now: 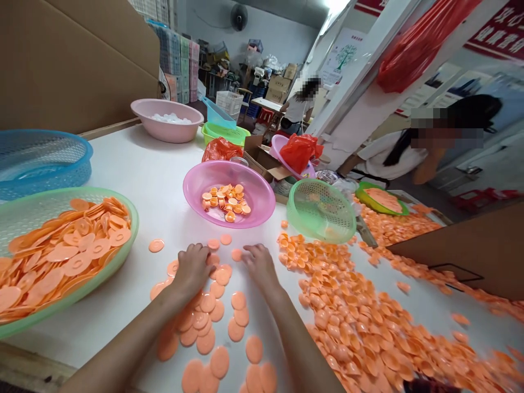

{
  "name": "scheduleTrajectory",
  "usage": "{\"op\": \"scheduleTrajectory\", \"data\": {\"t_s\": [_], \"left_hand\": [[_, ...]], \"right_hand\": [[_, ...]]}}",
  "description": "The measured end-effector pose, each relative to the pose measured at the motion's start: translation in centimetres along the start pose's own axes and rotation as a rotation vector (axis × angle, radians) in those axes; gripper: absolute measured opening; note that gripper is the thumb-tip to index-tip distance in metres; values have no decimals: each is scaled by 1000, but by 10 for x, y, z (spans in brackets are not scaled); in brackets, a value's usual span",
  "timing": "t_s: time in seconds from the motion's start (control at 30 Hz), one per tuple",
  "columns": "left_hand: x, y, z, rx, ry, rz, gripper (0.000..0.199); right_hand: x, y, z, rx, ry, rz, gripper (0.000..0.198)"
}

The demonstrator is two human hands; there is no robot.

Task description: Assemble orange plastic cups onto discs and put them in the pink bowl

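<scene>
Discs (pixel 200 320), flat and orange, lay on the bench (pixel 118 158).
I couldn't tell whether the left hand (pixel 195 267) gripped one; the right hand (pixel 261 266) looked loosely spread. I judged them light, slippery, best pinched by rims.

light: bright; white glare (pixel 336 6) high beyond right hand (pixel 261 265) | shadows: soft, faint on tabletop (pixel 123 155) below hands | blur: orange pieces (pixel 409 327) right of right hand smeared | edges: wide-angle stretch | pixelation: heads beyond right hand
</scene>
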State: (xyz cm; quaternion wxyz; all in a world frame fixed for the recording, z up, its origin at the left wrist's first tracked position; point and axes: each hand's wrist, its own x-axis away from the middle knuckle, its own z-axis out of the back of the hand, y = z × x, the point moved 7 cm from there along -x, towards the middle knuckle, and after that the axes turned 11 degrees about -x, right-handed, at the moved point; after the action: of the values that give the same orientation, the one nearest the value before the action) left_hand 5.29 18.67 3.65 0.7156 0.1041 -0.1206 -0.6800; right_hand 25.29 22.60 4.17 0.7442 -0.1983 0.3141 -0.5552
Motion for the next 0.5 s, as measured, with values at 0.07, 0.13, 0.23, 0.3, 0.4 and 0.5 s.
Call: {"op": "scheduleTrajectory", "data": {"t_s": [0.07,0.13,0.23,0.3,0.4,0.5], "left_hand": [[-2,-2,-3,121,-50,48,10],[2,-6,-2,276,-51,67,5],[10,-9,10,305,87,-85,15],[18,-6,15,168,150,-259,19],[22,-4,11,15,116,-432,25],[4,-7,9,8,92,-358,27]], "right_hand": [[-8,-7,-14,-64,-21,-8,18],[-9,-5,-17,-137,-8,-46,9],[0,-1,-1,-137,33,44,14],[8,-4,9,-53,1,184,21],[8,-9,6,-5,-48,254,22],[-15,-17,-15,-7,-10,149,15]]}}
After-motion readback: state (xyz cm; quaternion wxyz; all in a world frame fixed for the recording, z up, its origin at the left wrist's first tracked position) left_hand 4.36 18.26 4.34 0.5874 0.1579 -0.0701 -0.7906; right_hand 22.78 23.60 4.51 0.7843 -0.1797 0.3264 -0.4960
